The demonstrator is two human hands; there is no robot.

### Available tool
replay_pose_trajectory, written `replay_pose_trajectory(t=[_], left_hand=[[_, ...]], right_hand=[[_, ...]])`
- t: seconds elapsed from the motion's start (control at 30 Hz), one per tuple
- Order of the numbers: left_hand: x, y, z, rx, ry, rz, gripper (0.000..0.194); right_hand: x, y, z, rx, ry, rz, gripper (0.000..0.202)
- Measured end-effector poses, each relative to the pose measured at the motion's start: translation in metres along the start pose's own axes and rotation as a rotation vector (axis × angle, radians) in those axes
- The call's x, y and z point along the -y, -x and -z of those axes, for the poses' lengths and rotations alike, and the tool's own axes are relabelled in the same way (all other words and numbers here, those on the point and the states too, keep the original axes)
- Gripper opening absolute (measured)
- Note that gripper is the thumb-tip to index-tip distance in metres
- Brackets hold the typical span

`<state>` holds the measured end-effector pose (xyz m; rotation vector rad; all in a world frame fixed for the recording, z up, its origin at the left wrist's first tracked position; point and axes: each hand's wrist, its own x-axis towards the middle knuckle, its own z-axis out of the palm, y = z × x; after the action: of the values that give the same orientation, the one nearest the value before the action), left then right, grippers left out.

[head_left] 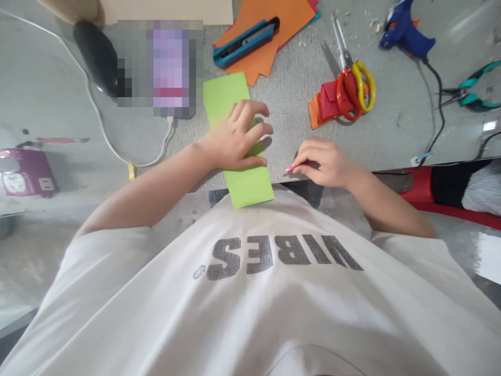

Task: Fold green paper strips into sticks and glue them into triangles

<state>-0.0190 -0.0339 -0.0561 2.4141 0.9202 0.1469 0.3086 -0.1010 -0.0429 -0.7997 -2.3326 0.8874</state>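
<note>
A long green paper strip (250, 185) lies slanted on the grey table, its near end sticking out past the front edge. My left hand (238, 136) rests on the middle of the strip, its fingers spread apart and holding nothing. To the right of the strip, my right hand (323, 162) is closed in a pinch on a small pink object (290, 169) near the table edge. Most of that object is hidden by the fingers.
Beyond the strip, a blue cutter (246, 43) lies on orange sheets (295, 18). Scissors (356, 89) overlap folded red and orange papers (329, 99). A blue glue gun (409, 28) and pliers (475, 91) lie right; a phone (170, 68) with a cable and a black object (97, 60) lie left.
</note>
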Motion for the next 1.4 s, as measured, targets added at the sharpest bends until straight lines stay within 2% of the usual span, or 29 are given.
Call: replay_pose_trajectory(t=[0.07, 0.17, 0.23, 0.3, 0.4, 0.47, 0.57, 0.63, 0.73, 0.93, 1.1, 1.3, 1.4], left_hand=[[-0.009, 0.005, 0.003, 0.0, -0.042, 0.047, 0.102], [-0.015, 0.019, 0.002, -0.126, -0.105, 0.22, 0.103], [-0.012, 0.029, -0.001, -0.163, -0.112, 0.265, 0.114], [-0.005, 0.037, 0.0, -0.099, -0.095, 0.207, 0.124], [0.007, 0.046, 0.004, 0.052, -0.062, 0.055, 0.122], [0.013, 0.05, 0.007, 0.064, -0.067, 0.018, 0.123], [0.019, 0.054, 0.005, 0.021, -0.093, 0.04, 0.144], [0.021, 0.055, 0.004, 0.045, -0.105, 0.039, 0.155], [0.022, 0.055, 0.005, 0.094, -0.13, 0.018, 0.16], [0.023, 0.055, 0.01, 0.114, -0.154, -0.006, 0.156], [0.024, 0.055, 0.009, 0.12, -0.155, -0.004, 0.16], [0.021, 0.056, 0.01, 0.121, -0.189, 0.01, 0.162], [0.018, 0.057, 0.013, 0.117, -0.213, 0.025, 0.163]], right_hand=[[0.002, -0.002, -0.009, 0.054, 0.049, 0.04, 0.024], [0.005, -0.009, -0.019, 0.099, 0.097, 0.043, 0.029], [0.008, -0.016, -0.022, 0.108, 0.106, -0.012, 0.029], [0.011, -0.024, -0.023, 0.073, 0.137, -0.11, 0.026], [0.019, -0.039, -0.03, 0.014, 0.193, -0.223, 0.024], [0.025, -0.048, -0.04, 0.039, 0.217, -0.22, 0.026], [0.031, -0.06, -0.06, 0.098, 0.278, -0.197, 0.029], [0.032, -0.066, -0.07, 0.102, 0.335, -0.209, 0.03], [0.03, -0.076, -0.075, 0.086, 0.421, -0.264, 0.032], [0.007, -0.099, -0.055, 0.074, 0.518, -0.408, 0.029], [-0.026, -0.109, -0.042, -0.027, 0.573, -0.488, 0.03], [-0.069, -0.125, -0.037, -0.181, 0.576, -0.494, 0.032], [-0.079, -0.13, -0.034, -0.259, 0.548, -0.497, 0.028]])
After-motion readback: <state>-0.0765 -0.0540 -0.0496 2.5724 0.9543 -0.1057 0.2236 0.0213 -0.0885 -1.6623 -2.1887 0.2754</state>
